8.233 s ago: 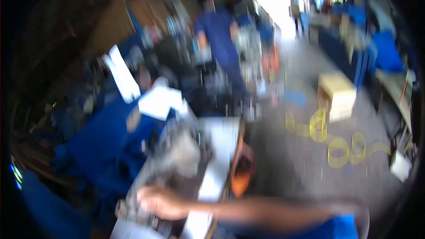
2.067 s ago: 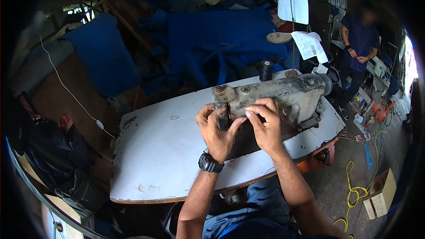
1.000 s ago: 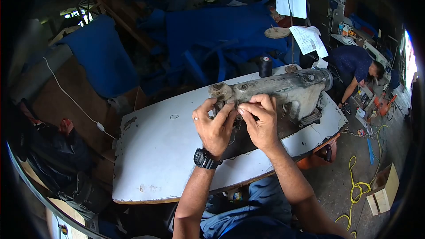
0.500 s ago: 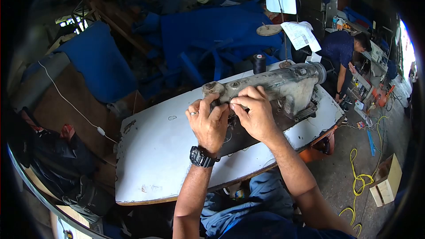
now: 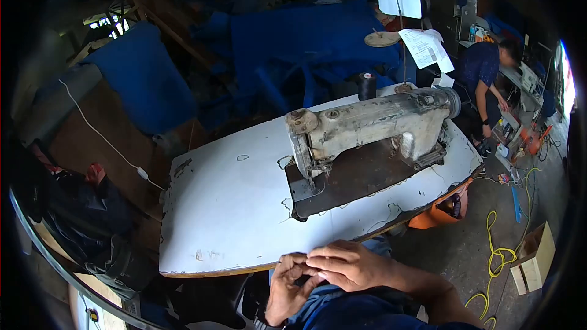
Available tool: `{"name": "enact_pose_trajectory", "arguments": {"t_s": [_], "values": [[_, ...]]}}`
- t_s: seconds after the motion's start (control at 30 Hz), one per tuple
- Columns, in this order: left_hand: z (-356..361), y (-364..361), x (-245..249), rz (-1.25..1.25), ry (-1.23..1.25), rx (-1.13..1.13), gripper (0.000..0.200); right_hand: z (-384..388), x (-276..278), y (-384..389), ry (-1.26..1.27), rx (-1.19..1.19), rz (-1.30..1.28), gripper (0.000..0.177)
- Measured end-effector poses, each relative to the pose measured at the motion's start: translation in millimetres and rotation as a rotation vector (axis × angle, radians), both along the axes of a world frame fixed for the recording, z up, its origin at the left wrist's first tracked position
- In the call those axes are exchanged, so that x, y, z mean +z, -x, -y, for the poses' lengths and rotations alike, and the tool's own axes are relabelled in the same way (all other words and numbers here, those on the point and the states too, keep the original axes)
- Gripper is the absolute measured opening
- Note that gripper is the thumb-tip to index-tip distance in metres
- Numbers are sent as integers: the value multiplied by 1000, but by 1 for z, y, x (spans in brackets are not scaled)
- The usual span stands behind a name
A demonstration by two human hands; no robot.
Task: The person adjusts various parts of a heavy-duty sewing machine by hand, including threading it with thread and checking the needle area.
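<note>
An old, grimy industrial sewing machine (image 5: 373,125) stands on a white table (image 5: 226,208), its needle end toward the left. A black thread spool (image 5: 367,85) stands behind it. Both my hands are down at my lap, below the table's near edge. My left hand (image 5: 284,284) is curled with its fingers closed, and my right hand (image 5: 342,266) lies over it, fingertips touching. Whether anything small is pinched between them I cannot tell.
Blue fabric (image 5: 306,36) is piled behind the table. Another person (image 5: 486,73) in a dark blue shirt bends over at the far right. A yellow cord (image 5: 495,256), a cardboard box (image 5: 535,256) and an orange object (image 5: 437,214) lie on the floor to the right.
Both hands have left the sewing machine's needle end and dropped to my lap under the table edge. The person at the right has shifted slightly.
</note>
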State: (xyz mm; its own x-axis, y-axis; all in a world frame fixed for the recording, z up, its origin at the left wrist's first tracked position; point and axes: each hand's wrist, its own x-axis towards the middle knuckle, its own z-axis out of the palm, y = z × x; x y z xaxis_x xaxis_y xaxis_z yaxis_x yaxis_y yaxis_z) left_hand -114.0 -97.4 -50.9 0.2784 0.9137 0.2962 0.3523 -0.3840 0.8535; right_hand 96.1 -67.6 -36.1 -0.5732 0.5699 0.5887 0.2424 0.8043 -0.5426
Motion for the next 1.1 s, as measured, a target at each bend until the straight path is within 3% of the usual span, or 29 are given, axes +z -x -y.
{"name": "enact_pose_trajectory", "arguments": {"t_s": [0.13, 0.23, 0.4, 0.47, 0.53, 0.57, 0.6, 0.7, 0.77, 0.87, 0.93, 1.1], "values": [[4, 13, 5, 84, 163, -96, 19, 9, -11, -12, 95, 109, 30, 24], [-5, 9, 10, 32, 181, -185, 16, 13, -6, -19, 13, 59, 6, 17], [-21, -13, -3, 134, 201, -318, 16, 17, -7, -48, 119, -104, 1, 11], [-18, -14, -11, 105, 472, -435, 16, 16, -17, -70, 442, -124, -100, 6], [-24, -12, -40, -76, 591, -472, 20, 12, -47, -93, 886, -169, -457, 6], [-27, -9, -65, -166, 653, -485, 22, 3, -66, -108, 913, -247, -597, 7], [-37, -4, -110, -27, 644, -343, 22, -8, -73, -115, 938, -326, -738, 8], [-87, 9, -209, 254, 488, 82, 23, -52, -69, -126, 702, -575, -749, 10], [-127, 14, -234, 107, 431, 286, 22, -82, -68, -125, 503, -667, -640, 9], [-140, 22, -256, -61, 435, 391, 22, -95, -75, -116, 473, -693, -524, 8], [-114, 27, -271, -104, 464, 400, 22, -93, -74, -115, 305, -682, -347, 8], [-30, 45, -284, -166, 622, 374, 22, -92, -69, -112, 378, -696, -393, 7]]}}
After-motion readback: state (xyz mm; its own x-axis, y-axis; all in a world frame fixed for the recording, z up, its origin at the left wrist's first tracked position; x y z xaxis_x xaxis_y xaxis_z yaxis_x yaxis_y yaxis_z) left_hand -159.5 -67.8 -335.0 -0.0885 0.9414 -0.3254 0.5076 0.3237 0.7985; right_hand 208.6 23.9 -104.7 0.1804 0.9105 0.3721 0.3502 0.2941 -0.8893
